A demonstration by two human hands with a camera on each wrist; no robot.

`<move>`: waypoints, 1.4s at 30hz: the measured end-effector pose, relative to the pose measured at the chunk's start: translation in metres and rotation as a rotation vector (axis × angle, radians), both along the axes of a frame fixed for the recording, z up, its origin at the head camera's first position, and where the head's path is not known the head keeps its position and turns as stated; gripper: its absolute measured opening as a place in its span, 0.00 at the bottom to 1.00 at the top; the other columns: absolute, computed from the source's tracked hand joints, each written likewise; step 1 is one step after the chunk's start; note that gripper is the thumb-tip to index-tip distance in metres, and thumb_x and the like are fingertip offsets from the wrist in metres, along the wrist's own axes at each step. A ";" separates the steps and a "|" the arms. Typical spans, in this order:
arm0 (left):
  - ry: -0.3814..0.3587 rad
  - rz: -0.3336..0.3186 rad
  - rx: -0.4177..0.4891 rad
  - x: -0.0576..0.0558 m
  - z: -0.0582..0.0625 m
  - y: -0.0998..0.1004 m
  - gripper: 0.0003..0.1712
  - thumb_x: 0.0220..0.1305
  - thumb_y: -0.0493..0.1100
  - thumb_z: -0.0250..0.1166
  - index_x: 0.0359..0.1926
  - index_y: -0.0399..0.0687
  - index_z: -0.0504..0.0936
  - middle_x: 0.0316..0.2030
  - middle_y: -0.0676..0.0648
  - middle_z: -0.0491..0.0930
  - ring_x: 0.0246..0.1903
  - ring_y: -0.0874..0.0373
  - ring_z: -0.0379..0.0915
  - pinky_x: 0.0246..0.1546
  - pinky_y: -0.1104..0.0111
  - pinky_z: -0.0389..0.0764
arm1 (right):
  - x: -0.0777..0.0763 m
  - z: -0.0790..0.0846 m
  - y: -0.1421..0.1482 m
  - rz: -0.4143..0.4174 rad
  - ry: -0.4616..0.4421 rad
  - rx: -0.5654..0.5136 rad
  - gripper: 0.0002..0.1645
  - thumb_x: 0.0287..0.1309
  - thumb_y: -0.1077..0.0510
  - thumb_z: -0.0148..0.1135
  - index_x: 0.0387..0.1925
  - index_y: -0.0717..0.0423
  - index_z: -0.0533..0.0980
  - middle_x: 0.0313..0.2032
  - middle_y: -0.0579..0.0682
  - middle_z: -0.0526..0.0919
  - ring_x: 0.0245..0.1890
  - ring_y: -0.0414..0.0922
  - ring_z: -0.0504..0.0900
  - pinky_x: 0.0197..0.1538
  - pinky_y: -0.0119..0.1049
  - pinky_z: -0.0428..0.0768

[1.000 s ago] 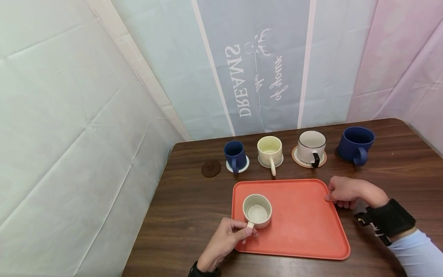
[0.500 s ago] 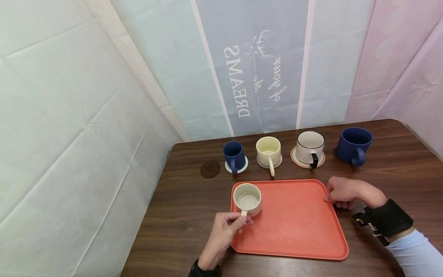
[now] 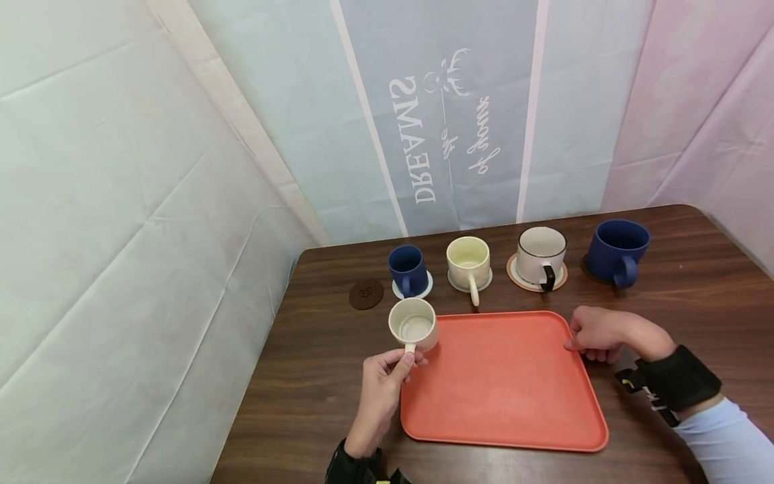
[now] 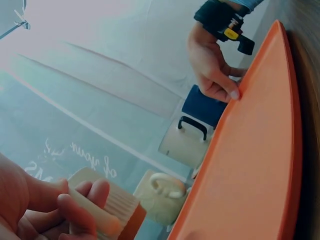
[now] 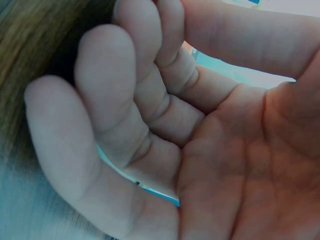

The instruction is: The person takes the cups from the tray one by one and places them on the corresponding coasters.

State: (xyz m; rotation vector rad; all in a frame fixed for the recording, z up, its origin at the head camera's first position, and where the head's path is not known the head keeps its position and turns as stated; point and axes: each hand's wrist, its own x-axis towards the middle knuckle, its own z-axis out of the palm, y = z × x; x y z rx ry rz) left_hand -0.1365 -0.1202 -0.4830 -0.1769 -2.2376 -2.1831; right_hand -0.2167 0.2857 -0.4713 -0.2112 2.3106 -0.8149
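My left hand (image 3: pixel 379 390) pinches the handle of a cream ribbed mug (image 3: pixel 414 325) between thumb and fingers. This mug is upright and overlaps the far left corner of an orange-red tray (image 3: pixel 502 376) in the head view. Its ribbed side (image 4: pixel 114 196) shows close up in the left wrist view. At the tray's right edge, near the far corner, my right hand (image 3: pixel 606 335) grips the rim with thumb and curled fingers. The right wrist view shows mostly the palm and curled fingers (image 5: pixel 107 80); the tray is largely hidden there.
Behind the tray stand a small blue mug (image 3: pixel 408 267), a pale yellow mug (image 3: pixel 469 265), a white mug with black handle (image 3: pixel 541 254) and a large blue mug (image 3: pixel 617 250), all on coasters. A dark brown coaster (image 3: pixel 365 294) lies at left on the wooden table (image 3: pixel 314 376).
My left hand has carried the cream mug from over the tray's left part up and leftward to its far left corner. The right hand has stayed at the tray's rim.
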 end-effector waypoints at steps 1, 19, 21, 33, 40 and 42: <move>0.003 0.009 0.004 -0.001 0.000 -0.001 0.11 0.74 0.34 0.66 0.40 0.26 0.88 0.37 0.32 0.88 0.31 0.59 0.78 0.33 0.72 0.74 | 0.000 0.000 0.000 -0.001 -0.001 0.000 0.17 0.70 0.59 0.64 0.22 0.55 0.78 0.19 0.47 0.75 0.17 0.40 0.72 0.23 0.31 0.75; 0.077 0.157 0.007 -0.028 -0.004 -0.021 0.11 0.76 0.31 0.62 0.41 0.24 0.86 0.35 0.30 0.86 0.30 0.57 0.77 0.35 0.70 0.74 | -0.002 0.000 0.001 0.005 0.018 0.025 0.17 0.70 0.58 0.65 0.23 0.54 0.78 0.19 0.48 0.76 0.17 0.41 0.73 0.23 0.33 0.77; 0.086 0.172 -0.006 -0.032 -0.004 -0.023 0.11 0.76 0.32 0.62 0.41 0.24 0.86 0.35 0.32 0.86 0.30 0.58 0.76 0.35 0.70 0.74 | -0.002 -0.001 0.001 0.006 0.023 0.027 0.17 0.70 0.58 0.65 0.23 0.54 0.78 0.19 0.48 0.76 0.17 0.41 0.74 0.23 0.33 0.78; 0.082 0.281 -0.086 -0.052 -0.017 -0.032 0.11 0.78 0.32 0.59 0.41 0.28 0.86 0.36 0.36 0.87 0.36 0.43 0.79 0.36 0.68 0.74 | 0.000 -0.001 0.001 0.001 0.016 0.021 0.16 0.70 0.58 0.64 0.23 0.55 0.78 0.19 0.47 0.76 0.17 0.40 0.73 0.24 0.33 0.78; 0.084 0.352 -0.108 -0.064 -0.021 -0.040 0.11 0.78 0.32 0.59 0.40 0.28 0.86 0.35 0.35 0.87 0.34 0.47 0.76 0.34 0.72 0.71 | 0.000 -0.001 0.001 0.003 0.019 0.021 0.17 0.70 0.58 0.64 0.23 0.55 0.78 0.19 0.47 0.76 0.17 0.41 0.73 0.24 0.33 0.78; 0.079 0.367 -0.125 -0.066 -0.023 -0.043 0.12 0.78 0.32 0.59 0.41 0.29 0.86 0.35 0.36 0.87 0.35 0.45 0.76 0.35 0.72 0.71 | 0.000 -0.001 0.001 0.001 0.017 0.017 0.17 0.70 0.58 0.64 0.23 0.55 0.78 0.19 0.47 0.76 0.17 0.41 0.73 0.24 0.33 0.77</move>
